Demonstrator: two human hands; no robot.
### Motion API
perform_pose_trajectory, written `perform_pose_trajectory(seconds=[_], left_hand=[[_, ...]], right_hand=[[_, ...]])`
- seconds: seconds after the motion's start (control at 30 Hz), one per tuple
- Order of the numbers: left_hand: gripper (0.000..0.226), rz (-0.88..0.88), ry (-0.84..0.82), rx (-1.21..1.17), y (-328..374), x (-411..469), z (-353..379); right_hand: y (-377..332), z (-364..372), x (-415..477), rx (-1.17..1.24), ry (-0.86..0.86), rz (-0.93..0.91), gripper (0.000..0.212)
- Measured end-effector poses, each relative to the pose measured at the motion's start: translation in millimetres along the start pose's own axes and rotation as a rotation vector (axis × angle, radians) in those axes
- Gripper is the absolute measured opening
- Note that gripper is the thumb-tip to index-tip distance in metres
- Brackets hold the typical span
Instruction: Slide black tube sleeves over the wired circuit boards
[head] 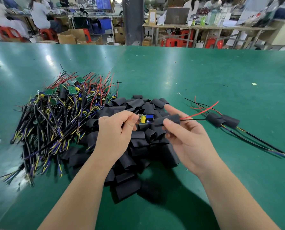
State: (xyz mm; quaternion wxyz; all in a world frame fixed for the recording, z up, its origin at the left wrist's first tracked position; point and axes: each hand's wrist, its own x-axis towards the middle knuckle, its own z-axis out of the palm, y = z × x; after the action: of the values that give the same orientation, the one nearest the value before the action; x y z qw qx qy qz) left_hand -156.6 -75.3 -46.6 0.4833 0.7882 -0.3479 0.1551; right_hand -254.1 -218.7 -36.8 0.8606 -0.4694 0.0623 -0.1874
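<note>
The left hand [117,128] has its fingers curled, and its thumb and fingertips pinch the left end of a small circuit board [146,119] with yellow and blue parts on top. Just right of those fingertips, the right hand [185,135] holds a black sleeve [174,117] between thumb and forefinger, while its other fingers are loosely bent below. The sleeve's open end meets the right edge of the board, most of which is still bare. A red wire [203,112] and a thin black wire [193,119] come out of the sleeve past the right fingers. Beyond these wires, two finished boards [221,121] lie in sleeves on the green table [204,72]. Under both hands is a heap of loose sleeves [138,146]. Left of the left knuckles is a tangle of wired boards [63,110].
</note>
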Motion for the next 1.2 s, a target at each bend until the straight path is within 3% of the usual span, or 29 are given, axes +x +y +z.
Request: perform_pose_trajectory(seconds=[0.13,0.23,0.4,0.57,0.83,1.0,1.1,1.2], left_hand=[[0.023,-0.001,-0.01,-0.01,-0.9,-0.2,0.0],[0.022,0.02,-0.018,-0.031,-0.7,-0.4,-0.8],[0.021,0.043,-0.018,-0.028,-0.8,-0.5,-1.4],[0.021,0.058,-0.032,0.034,-0.5,-1.4,1.2],[0.031,0.097,-0.08,0.105,-1.5,-5.8,4.1],[0.016,0.097,-0.053,0.036,5.8,-6.6,9.2],[0.012,0.065,0.008,-0.131,9.0,-5.1,6.8],[0.013,0.079,0.005,-0.153,10.3,-4.8,6.5]], right_hand=[[-0.2,-4.7,0.5,-0.045,-0.041,-0.086,0.044],[-4.1,-8.2,1.2,-0.216,-0.022,-0.175,0.034],[-8.2,-13.1,0.8,-0.443,0.017,-0.193,0.035],[-11.8,-15.7,-0.6,-0.446,-0.065,-0.219,0.031],[-10.3,-12.5,-2.3,-0.549,-0.058,-0.2,0.028],[0.9,-6.6,-0.3,-0.384,-0.005,-0.145,0.018],[2.0,-6.2,1.1,-0.226,0.02,-0.078,0.03],[6.3,-4.7,1.3,-0.123,0.02,-0.028,0.032]])
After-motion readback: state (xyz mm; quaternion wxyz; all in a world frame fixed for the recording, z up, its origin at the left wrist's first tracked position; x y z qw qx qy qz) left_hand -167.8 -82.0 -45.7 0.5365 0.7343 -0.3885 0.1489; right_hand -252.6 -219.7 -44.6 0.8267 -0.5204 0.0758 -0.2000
